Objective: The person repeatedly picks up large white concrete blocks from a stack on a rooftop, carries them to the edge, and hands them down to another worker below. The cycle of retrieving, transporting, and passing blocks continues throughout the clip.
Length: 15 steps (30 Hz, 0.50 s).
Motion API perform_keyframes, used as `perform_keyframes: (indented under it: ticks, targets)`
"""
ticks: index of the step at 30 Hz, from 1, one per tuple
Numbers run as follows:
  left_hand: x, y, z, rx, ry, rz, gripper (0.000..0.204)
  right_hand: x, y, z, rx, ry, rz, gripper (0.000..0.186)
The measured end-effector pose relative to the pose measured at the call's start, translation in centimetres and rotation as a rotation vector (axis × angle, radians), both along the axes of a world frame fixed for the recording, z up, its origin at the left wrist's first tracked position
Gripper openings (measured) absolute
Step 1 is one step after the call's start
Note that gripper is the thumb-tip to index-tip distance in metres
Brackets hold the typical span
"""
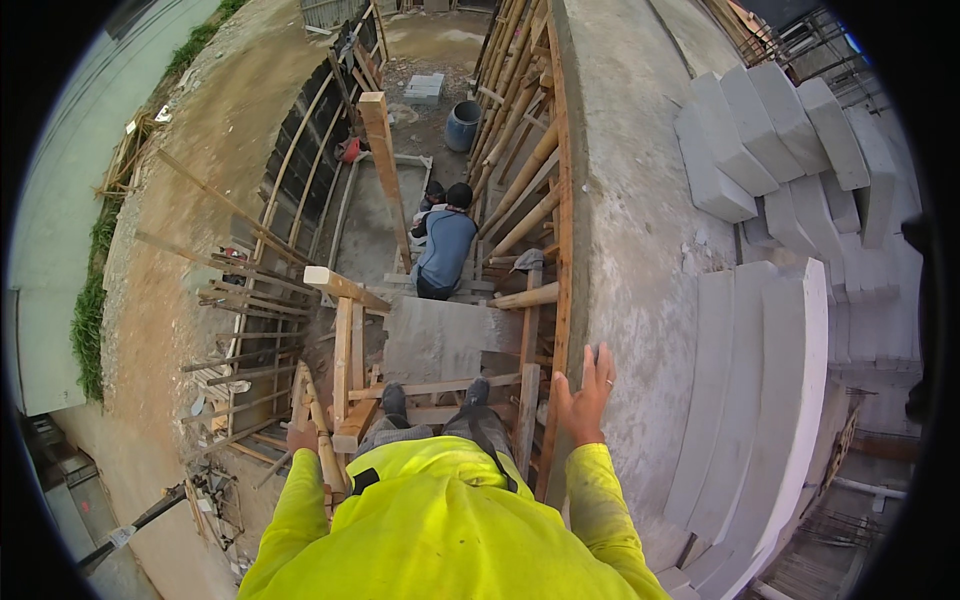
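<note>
My left hand (302,436) is low at the left beside a bamboo pole (318,418); its fingers are too indistinct to tell whether they grip it. Over the right-hand concrete ledge (630,200), next to its long timber edge (562,300), my right hand (585,395) is raised with fingers apart, holding nothing visible. Below me, my booted feet are at wooden crosspieces (450,385) just short of a grey concrete slab (430,335). Upright timber posts (380,150) rise on the left of that slab.
Below, a person in blue (445,255) crouches near a framed concrete patch (368,215). A blue barrel (462,130) stands behind them. Bamboo props (520,230) line the right wall. Stacked light-grey blocks (760,130) and long slabs (745,390) lie right; poles (230,300) jut out left.
</note>
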<state>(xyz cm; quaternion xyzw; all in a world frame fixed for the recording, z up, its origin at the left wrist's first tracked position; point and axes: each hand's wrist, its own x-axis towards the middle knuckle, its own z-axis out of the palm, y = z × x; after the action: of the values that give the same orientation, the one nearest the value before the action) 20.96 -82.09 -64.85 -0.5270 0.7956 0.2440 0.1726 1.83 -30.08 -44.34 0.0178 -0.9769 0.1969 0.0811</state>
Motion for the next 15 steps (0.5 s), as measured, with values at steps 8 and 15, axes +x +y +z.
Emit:
perform_keyframes:
  ticks: [8, 15]
  targets:
    - [-8.2, 3.6, -0.4, 0.305, 0.188, -0.285, 0.075, 0.4, 0.8, -0.7, -0.069, 0.061, -0.040, 0.065]
    - [-12.1, 0.0, -7.6, 0.274, 0.275, -0.374, 0.057, 1.0, 1.4, -1.1, -0.169, 0.115, -0.109, 0.060]
